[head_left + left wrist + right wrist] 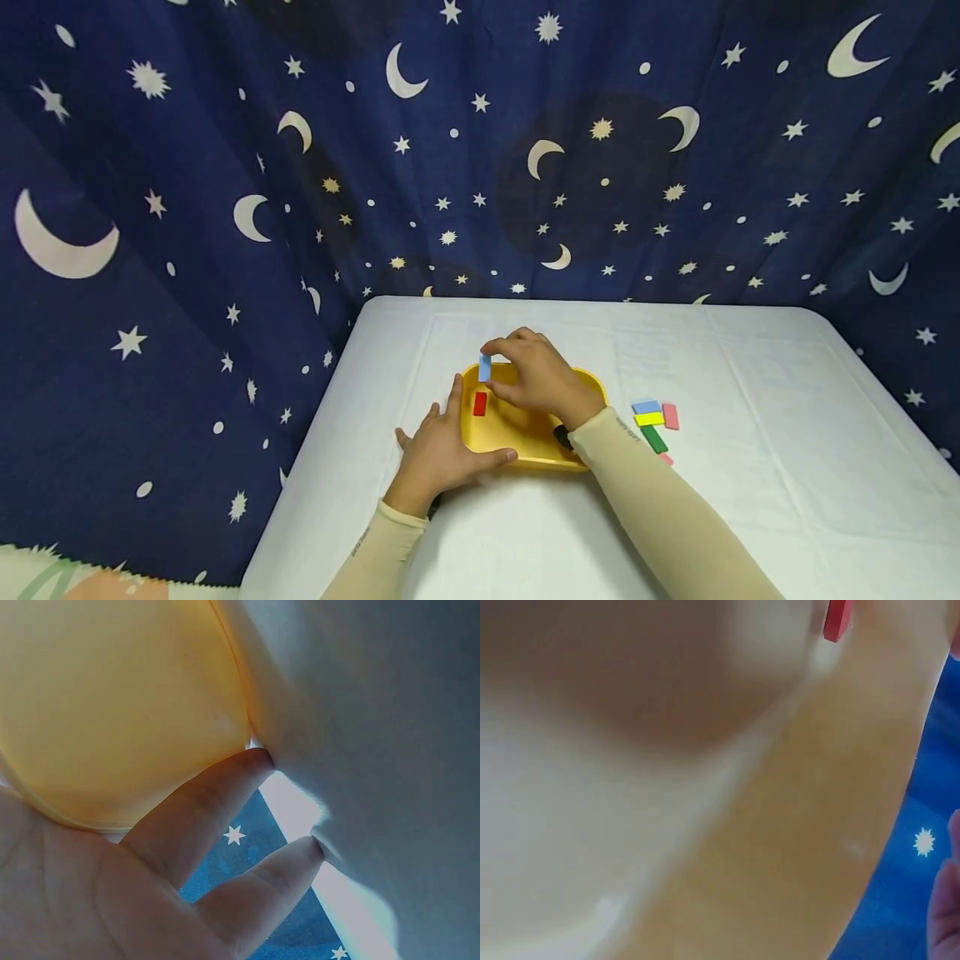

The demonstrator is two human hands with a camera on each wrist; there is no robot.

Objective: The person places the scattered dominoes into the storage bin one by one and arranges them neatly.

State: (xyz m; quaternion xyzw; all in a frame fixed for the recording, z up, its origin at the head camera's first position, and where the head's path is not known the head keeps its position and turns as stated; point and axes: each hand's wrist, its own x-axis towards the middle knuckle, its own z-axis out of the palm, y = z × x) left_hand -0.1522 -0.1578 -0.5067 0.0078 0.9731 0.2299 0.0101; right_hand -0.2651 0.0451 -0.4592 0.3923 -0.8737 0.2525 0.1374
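My right hand (536,371) pinches a small light-blue domino-like block (485,367) between thumb and fingers, held upright at the far left end of a yellow tray (517,433). Inside the tray near its left wall is a red block (480,404), also caught in the right wrist view (838,621). My left hand (438,450) is spread around the tray's near left corner, index finger along the left side and thumb by the near rim. In the left wrist view its straight fingers (202,810) lie beside the tray wall. The right hand's grip is out of the right wrist view.
Right of the tray, on the white-covered table (750,500), lies a loose group of blocks: blue (646,407), yellow (649,419), green (654,439) and pink (671,417). Another pink one is partly hidden by the right sleeve (652,500). A dark-blue curtain (480,242) hangs behind.
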